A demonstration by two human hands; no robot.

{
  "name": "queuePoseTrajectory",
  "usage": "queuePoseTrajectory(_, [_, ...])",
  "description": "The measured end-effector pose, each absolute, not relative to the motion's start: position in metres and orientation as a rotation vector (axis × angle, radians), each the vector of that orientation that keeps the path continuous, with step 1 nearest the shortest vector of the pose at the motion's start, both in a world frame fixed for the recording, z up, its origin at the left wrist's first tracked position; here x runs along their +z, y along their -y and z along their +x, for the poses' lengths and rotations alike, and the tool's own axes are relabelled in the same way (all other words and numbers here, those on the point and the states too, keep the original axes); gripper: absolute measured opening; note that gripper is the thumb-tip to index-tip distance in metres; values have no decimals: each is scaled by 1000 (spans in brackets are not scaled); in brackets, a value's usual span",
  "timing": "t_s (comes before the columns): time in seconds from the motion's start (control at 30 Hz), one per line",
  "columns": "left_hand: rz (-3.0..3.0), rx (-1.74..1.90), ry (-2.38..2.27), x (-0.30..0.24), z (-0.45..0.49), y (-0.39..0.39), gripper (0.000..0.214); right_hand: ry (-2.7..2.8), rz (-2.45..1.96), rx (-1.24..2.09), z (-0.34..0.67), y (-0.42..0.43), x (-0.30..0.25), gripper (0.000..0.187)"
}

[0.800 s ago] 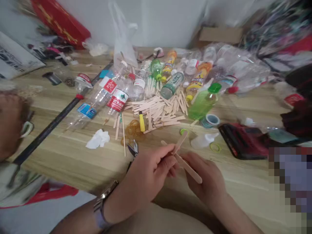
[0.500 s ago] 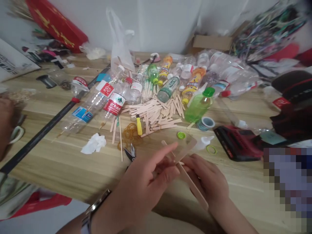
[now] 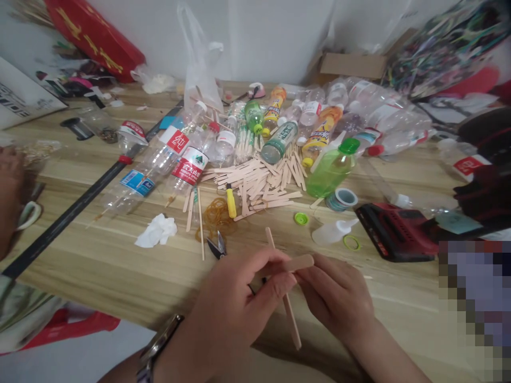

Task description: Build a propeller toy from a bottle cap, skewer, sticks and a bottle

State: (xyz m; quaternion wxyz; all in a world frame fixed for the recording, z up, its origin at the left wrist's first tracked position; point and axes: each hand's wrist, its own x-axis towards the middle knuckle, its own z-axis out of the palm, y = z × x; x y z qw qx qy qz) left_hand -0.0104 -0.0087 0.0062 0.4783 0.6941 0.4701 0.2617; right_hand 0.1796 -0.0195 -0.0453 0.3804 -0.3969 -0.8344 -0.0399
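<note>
Seen from my head view, I am holding two crossed craft sticks [image 3: 293,325] on the near side of the stick pile [image 3: 255,178], above the tabletop [image 3: 96,271]. My left hand [image 3: 239,298] is pinching them between thumb and fingers where they are crossing; one is pointing away from me towards the stick pile, the other is lying across it. My right hand [image 3: 339,298] is coming up close against the left, its fingers bending in beside the crossing, but their tips are hidden, so I cannot tell whether they are gripping.

Just in front of the stick pile, a tangle of rubber bands [image 3: 217,213] is lying next to a yellow-handled tool [image 3: 231,202]. Snips [image 3: 216,247] are resting nearer me than the bands. Left of the stick pile, a crumpled tissue [image 3: 157,231] is sitting near me. To its right, a green bottle [image 3: 329,173] is standing beside a tape roll [image 3: 344,199], and a green cap [image 3: 301,218] is lying nearer me.
</note>
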Motion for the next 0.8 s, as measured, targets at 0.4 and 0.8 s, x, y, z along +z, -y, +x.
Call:
queuePoseTrajectory(0.4, [1070, 1002, -1039, 0, -46, -23, 22, 2065, -1169, 87, 191, 12, -54, 18])
queuePoseTrajectory(0.8, [2132, 604, -946, -28, 26, -77, 6, 1071, -1042, 902, 201, 6, -48, 24])
